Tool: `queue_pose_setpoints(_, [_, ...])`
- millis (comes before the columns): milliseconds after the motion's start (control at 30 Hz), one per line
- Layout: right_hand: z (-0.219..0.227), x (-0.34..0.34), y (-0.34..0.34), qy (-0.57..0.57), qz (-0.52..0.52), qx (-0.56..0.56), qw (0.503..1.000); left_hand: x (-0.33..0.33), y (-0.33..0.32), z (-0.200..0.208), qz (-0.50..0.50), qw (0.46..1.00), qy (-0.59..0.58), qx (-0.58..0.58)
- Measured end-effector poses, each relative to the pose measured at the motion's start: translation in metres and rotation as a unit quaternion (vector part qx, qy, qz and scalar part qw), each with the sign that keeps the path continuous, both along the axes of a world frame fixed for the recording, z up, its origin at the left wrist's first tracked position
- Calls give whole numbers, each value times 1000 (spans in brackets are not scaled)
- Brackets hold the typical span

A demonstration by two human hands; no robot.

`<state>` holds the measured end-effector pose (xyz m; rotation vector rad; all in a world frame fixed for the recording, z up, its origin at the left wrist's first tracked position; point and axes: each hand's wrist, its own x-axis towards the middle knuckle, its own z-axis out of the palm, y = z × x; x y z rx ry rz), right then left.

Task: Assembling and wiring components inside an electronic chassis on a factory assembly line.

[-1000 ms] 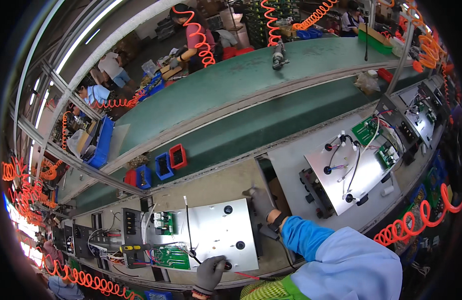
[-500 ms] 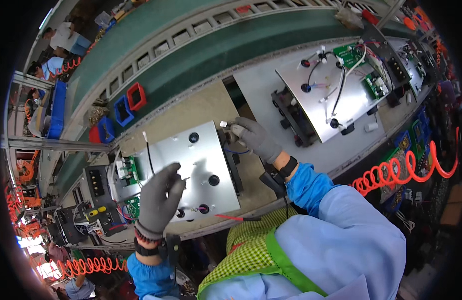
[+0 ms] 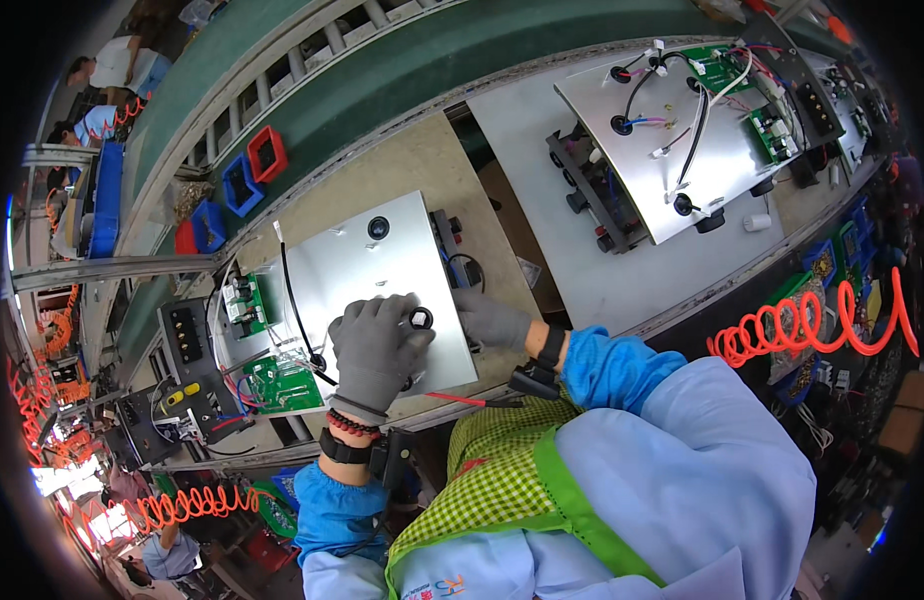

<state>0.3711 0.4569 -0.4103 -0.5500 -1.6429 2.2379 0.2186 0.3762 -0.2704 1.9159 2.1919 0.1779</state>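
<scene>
A bright metal plate (image 3: 357,265) lies in front of me, with black-rimmed holes in it. My left hand (image 3: 375,345), in a grey glove, rests over its near part. The thumb and forefinger are apart on either side of one black grommet (image 3: 420,318), and something white shows inside that ring. My right hand (image 3: 497,322), also gloved, reaches in at the plate's right edge. Its fingertips are hidden behind and below that edge. Left of my left hand a black cable (image 3: 290,290) with a white end rises from the plate. Green circuit boards (image 3: 285,383) adjoin the plate's left side.
A second metal plate (image 3: 637,170) with wires and boards stands to the right. Red and blue bins (image 3: 244,187) sit at the far left by the green conveyor (image 3: 402,95). Coiled orange hoses (image 3: 802,325) hang at both sides. A red-tipped tool (image 3: 462,399) lies at the near edge.
My right hand has come down from above the plate's right edge, and the white connector it held no longer shows there. My left hand has moved right, onto the grommet.
</scene>
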Motion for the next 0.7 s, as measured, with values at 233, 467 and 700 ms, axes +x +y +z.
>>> queue_pose_setpoints(233, [-18, -6, 15, 18, -6, 166, 986, -10, 5, -6, -56, 998, -25, 14])
queue_pose_setpoints(467, [-9, 57, 51, -157, -225, 482, 832, -49, 3, 29, 171, 952, -154, 202])
queue_pose_setpoints(700, [15, 80, 25, -377, -1, 419, 826, -52, 1, 33, 91, 968, 51, 227])
